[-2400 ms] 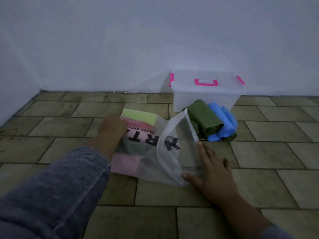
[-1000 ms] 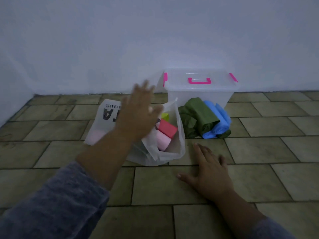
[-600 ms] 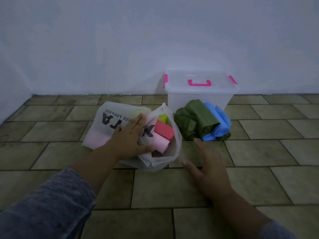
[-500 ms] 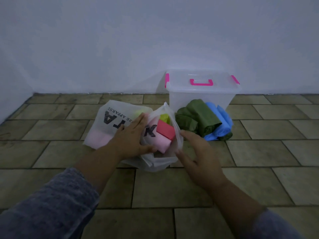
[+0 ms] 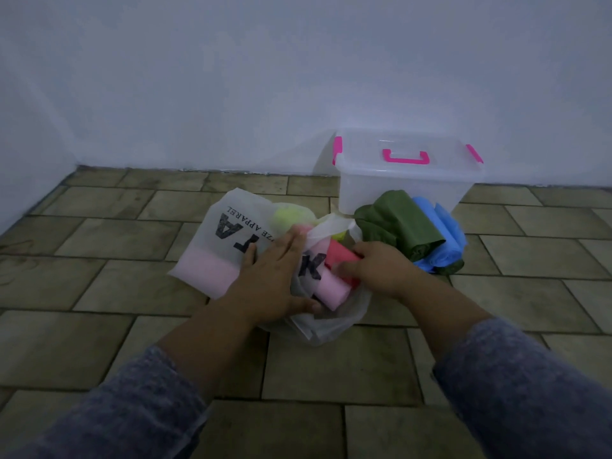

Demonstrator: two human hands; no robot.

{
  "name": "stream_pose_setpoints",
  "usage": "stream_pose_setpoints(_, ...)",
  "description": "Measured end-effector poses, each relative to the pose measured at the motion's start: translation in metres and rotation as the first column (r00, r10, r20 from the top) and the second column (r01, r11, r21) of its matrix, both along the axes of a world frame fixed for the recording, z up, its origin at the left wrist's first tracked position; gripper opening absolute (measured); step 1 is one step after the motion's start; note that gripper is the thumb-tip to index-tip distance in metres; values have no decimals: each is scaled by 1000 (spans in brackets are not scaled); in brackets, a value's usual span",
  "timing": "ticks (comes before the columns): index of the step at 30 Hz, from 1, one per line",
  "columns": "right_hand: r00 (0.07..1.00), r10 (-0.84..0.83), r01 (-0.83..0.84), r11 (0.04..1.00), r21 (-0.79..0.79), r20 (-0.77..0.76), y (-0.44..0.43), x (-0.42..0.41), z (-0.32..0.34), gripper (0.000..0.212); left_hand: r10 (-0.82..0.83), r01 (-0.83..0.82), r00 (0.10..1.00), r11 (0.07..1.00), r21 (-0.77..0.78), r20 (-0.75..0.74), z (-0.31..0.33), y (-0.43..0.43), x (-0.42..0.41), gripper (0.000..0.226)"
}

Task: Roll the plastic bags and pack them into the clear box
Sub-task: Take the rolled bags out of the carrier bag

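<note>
Left hand (image 5: 271,279) lies flat, fingers apart, on a thin translucent bag (image 5: 231,246) printed "APPAREL"; right hand (image 5: 381,270) is clamped on a red roll (image 5: 339,253). Clear box (image 5: 404,183) at 12 o'clock.

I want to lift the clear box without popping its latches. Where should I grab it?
Take the pink handle centred on the lid of the clear box, coming from above. It lies flat there, away from the pink side latches, and rolls crowd the front wall.
</note>
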State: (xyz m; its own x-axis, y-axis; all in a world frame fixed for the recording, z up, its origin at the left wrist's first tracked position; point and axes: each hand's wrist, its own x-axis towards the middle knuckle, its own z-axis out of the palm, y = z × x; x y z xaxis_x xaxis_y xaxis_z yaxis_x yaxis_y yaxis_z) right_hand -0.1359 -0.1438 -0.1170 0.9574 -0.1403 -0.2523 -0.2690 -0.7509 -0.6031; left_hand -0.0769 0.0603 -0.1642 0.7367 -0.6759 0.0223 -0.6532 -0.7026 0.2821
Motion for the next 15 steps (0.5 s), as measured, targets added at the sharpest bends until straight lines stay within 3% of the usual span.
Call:
stream_pose_setpoints(4, 995, -17, 23, 998, -58, 93, 0, -15, -2, 20, 21, -21, 1000, 1000, -13, 4, -5, -2, 2, 117)
stream_pose_setpoints(9, 918, -253, 234, 967, 99, 305, -39, -49, 14, 15, 58, -58, 998, 997, -51, 9, -8, -2, 1, 116)
stream_pose_setpoints(12, 735, -524, 388, 845, 368, 430, -70, -61, 28, 16, 57, -57, 998, 997, -44, 5, -8, -2, 3, 116)
stream_pose_setpoints(15, 519, -661, 553, 743, 377, 543, -93, -54, 28, 26, 57, -57, 998, 998, -33, 5, -9, -2, 3, 115)
